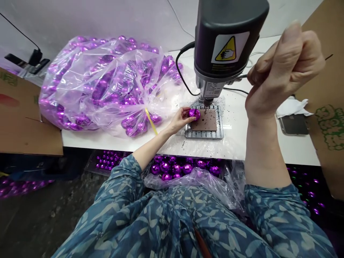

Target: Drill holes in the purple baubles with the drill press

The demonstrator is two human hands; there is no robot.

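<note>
My left hand (181, 120) pinches a shiny purple faceted ball (194, 114) between thumb and fingers. A small dark spot shows on top of the ball. It is at the left side of a brown square board (208, 121), which lies on the metal base plate (220, 133) of a bench drill press (228, 46). The drill chuck (208, 101) is right of the ball and above the board, its bit apart from the ball. Raised at the right, my right hand (286, 68) is closed around the drill press's feed lever (243, 76), mostly hidden by my fingers.
A big clear bag (107, 82) of purple balls, tied with a yellow strip (151, 121), fills the table's left. Below the front edge lie more purple balls (176, 169) in plastic. Cardboard boxes (29, 118) flank both sides. A phone (293, 124) lies right, under white tissue (293, 106).
</note>
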